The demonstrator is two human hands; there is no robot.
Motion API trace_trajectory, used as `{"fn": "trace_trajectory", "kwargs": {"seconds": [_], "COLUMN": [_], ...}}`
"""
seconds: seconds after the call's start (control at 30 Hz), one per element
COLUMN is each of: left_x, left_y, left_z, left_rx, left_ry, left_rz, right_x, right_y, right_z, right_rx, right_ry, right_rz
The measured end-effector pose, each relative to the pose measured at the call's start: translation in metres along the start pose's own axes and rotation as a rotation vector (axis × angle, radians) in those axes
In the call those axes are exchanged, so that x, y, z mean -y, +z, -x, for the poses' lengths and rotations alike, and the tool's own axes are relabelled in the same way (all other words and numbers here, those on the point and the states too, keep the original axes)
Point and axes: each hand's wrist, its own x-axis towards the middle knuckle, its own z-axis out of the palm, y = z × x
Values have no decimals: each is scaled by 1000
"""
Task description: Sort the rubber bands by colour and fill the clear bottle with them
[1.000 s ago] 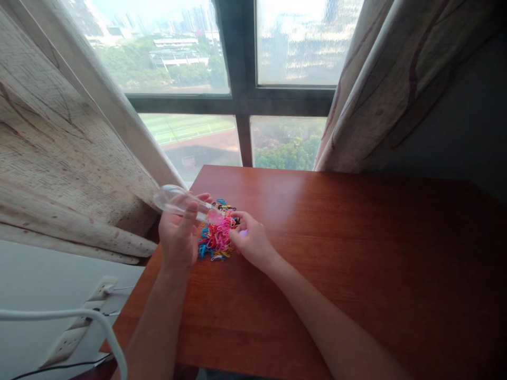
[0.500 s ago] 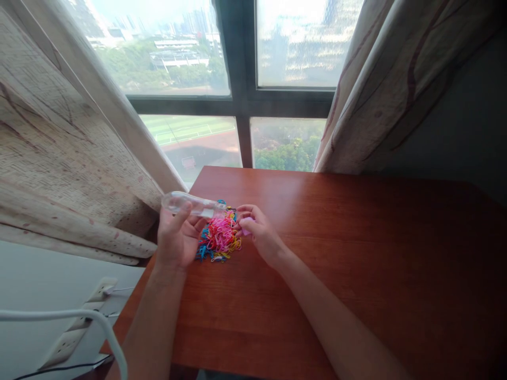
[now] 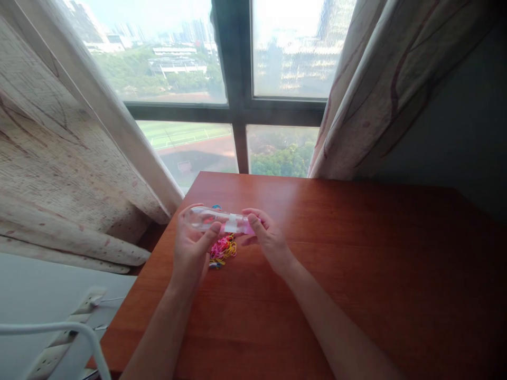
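My left hand (image 3: 192, 245) is wrapped round a clear plastic bottle (image 3: 204, 218), which lies sideways in the air with its neck to the right. A whitish label or strip shows near the neck. My right hand (image 3: 269, 237) grips a pink cap (image 3: 250, 226) at the bottle's neck end; cap and bottle meet there, though whether the cap is screwed on I cannot tell. Beneath the bottle, a heap of coloured rubber bands (image 3: 224, 249), pink, red, yellow and blue, rests on the table, partly hidden by the bottle and my left hand.
The brown wooden table (image 3: 356, 264) runs far to the right. Behind it stands a window (image 3: 240, 111) between a left curtain (image 3: 79, 148) and a right curtain (image 3: 364, 89). Power strips (image 3: 59, 343) and a white cable (image 3: 93, 343) are at the lower left.
My right hand has brought the pink cap to the bottle's neck; before, they were apart. The bottle in my left hand has shifted right and slightly down, covering more of the heap.
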Motion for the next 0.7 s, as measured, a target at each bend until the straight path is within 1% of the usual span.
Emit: {"fn": "trace_trajectory", "kwargs": {"seconds": [0.1, 0.17, 0.27, 0.33, 0.4, 0.47, 0.53, 0.57, 0.6, 0.7], "left_x": [0, 1, -1, -6, -12, -16, -12, -8, -2, 18], "left_y": [1, 3, 2, -1, -7, -15, -22, -25, -28, -40], "left_z": [3, 5, 3, -4, -18, -38, -63, -76, -89, -121], "left_rx": [72, 89, 58, 0, -58, -68, -72, -66, -49, 2], "left_ry": [-5, -11, -20, 8, 61, 90, 88, 84, 82, 48], "left_rz": [6, 9, 7, 11, 20, 16, -56, -149, -290, -468], "right_x": [3, 4, 2, 1, -1, -2, -4, -6, -8, -15], "right_y": [-9, -14, -22, -29, -36, -41, -43, -43, -41, -34], "right_z": [-1, -2, -5, -9, -14, -21, -32, -39, -46, -70], "right_rx": [74, 88, 45, -45, -163, -240, -240, -220, -194, -142], "right_ry": [63, 77, 34, -19, -76, -128, -182, -205, -223, -253], "right_rz": [87, 145, 244, 344, 489, 671, 879, 972, 1049, 1159]}}
